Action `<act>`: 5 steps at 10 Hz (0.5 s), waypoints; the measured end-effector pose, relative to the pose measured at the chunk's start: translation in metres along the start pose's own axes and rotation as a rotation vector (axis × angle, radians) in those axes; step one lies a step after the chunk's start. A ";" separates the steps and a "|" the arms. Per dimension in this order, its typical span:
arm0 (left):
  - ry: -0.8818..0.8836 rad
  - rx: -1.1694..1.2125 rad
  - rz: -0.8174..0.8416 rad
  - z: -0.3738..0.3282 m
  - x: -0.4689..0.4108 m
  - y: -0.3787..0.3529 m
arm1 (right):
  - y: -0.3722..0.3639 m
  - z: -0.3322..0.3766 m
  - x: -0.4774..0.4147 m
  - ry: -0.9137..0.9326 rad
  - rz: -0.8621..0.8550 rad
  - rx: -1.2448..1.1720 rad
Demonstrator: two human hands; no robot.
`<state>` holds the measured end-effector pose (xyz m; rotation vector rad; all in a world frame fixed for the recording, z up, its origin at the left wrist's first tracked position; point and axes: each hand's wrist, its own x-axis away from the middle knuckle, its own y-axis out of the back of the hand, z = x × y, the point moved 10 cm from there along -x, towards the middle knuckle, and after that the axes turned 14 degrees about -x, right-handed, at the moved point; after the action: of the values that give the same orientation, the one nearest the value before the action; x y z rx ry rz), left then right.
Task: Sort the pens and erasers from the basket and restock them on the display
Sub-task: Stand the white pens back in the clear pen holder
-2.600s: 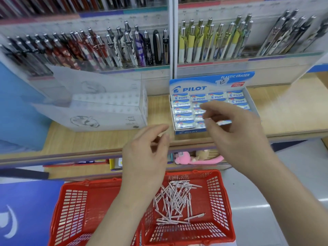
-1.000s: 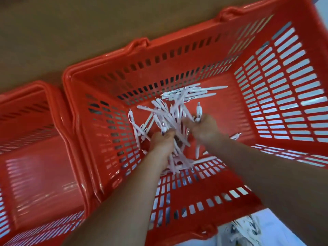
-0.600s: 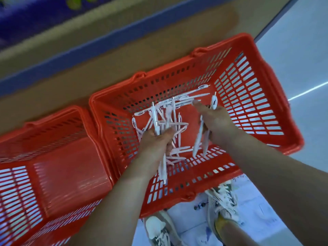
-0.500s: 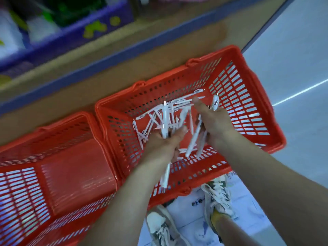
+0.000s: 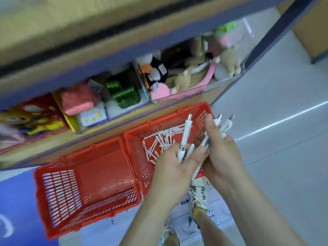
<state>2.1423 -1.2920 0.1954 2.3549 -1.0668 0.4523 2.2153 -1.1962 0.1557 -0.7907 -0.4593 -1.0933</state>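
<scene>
Two red plastic baskets sit on the floor below a shelf. The right basket [image 5: 134,144] holds a loose pile of white pens [image 5: 159,141]. The left basket [image 5: 58,197] has nothing in it. My left hand [image 5: 175,167] is raised above the right basket and grips white pens, one [image 5: 186,134] sticking up. My right hand [image 5: 220,153] is beside it, touching it, and holds several white pens [image 5: 225,126] whose tips poke up past my fingers. No erasers are in sight.
A low shelf [image 5: 110,125] just behind the baskets carries plush toys [image 5: 186,73] in a clear bin, green items [image 5: 124,89] and coloured packets. An upper shelf edge [image 5: 106,50] runs overhead. Grey floor lies to the right. My shoes [image 5: 198,194] stand near the basket.
Both hands have lifted out of the right basket with white pens and come together above it. My head has tilted up, bringing the low shelf into sight.
</scene>
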 end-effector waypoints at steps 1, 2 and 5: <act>0.113 0.169 -0.060 -0.049 0.035 0.019 | -0.022 0.064 0.034 0.054 -0.002 -0.186; 0.160 0.352 -0.145 -0.093 0.065 0.049 | -0.045 0.131 0.068 0.092 0.075 -0.320; 0.039 0.841 -0.533 -0.214 0.125 0.154 | -0.179 0.175 0.189 -0.035 0.735 0.315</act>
<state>2.0848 -1.3303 0.4787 3.1778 -0.1704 0.8435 2.1365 -1.2195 0.4585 -0.6186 -0.3156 -0.3131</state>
